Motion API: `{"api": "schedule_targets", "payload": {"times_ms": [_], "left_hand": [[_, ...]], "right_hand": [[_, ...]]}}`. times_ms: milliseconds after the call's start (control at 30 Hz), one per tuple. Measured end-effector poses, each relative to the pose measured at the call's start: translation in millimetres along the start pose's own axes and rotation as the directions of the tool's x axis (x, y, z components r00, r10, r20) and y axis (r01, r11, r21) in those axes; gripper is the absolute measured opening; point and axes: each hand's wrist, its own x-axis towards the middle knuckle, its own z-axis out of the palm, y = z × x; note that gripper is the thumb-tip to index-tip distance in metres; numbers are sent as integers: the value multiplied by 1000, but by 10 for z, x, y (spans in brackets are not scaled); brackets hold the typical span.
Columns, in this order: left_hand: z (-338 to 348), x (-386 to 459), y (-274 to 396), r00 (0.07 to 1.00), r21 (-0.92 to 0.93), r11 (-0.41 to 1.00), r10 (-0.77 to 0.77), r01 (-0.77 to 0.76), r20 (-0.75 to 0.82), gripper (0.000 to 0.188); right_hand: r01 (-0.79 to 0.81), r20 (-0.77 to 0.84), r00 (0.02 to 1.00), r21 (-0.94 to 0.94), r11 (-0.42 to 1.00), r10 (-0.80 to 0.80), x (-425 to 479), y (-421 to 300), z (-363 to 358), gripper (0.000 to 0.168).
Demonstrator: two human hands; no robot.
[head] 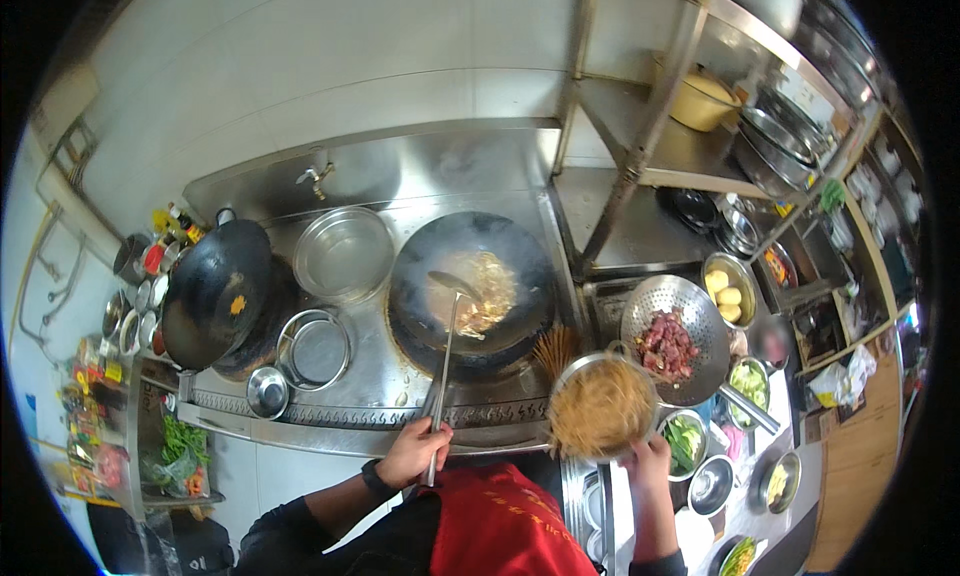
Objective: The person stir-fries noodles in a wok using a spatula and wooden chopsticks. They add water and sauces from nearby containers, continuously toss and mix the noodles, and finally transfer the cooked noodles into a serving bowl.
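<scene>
My left hand (415, 452) is closed round the handle of a metal wok ladle (448, 336); the ladle's bowl rests in a dark wok (420, 332) on the stove. Steaming, browned food (487, 298) lies in the wok's middle. At the right, my right hand (649, 460) grips the rim of a metal bowl (581, 366) filled with light brown strands that look like noodles (602, 407). The bowl is right of and below the wok, beside a perforated metal strainer (709, 306) holding dark red meat pieces (666, 345). A bamboo brush (556, 351) lies between wok and bowl.
A second wok (202, 306) leans at the left, near seasoning containers. A round metal pan (343, 253), a ring stand (313, 351) and a small bowl (268, 393) sit on the steel stove top. Vegetable bowls stand at the right, below a metal shelf (637, 156). A faucet (319, 180) projects behind.
</scene>
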Motion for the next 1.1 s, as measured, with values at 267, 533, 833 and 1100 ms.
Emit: {"api": "schedule_targets", "payload": {"times_ms": [267,533,833,1100], "left_hand": [[-726,-73,-158,986,66,985,158,-162,57,9],[-1055,-149,-179,986,150,975,156,-164,66,6],[-892,186,176,966,41,999,-43,34,253,9],[-389,254,244,990,-273,960,-19,57,139,9]], "right_hand": [[344,259,938,-607,716,-231,1469,-376,1957,15],[310,426,671,-905,-292,-607,1811,-935,2656,13],[281,-42,934,-532,799,-356,1211,-738,1853,10],[-91,-268,952,224,970,151,-82,223,-129,8]]}}
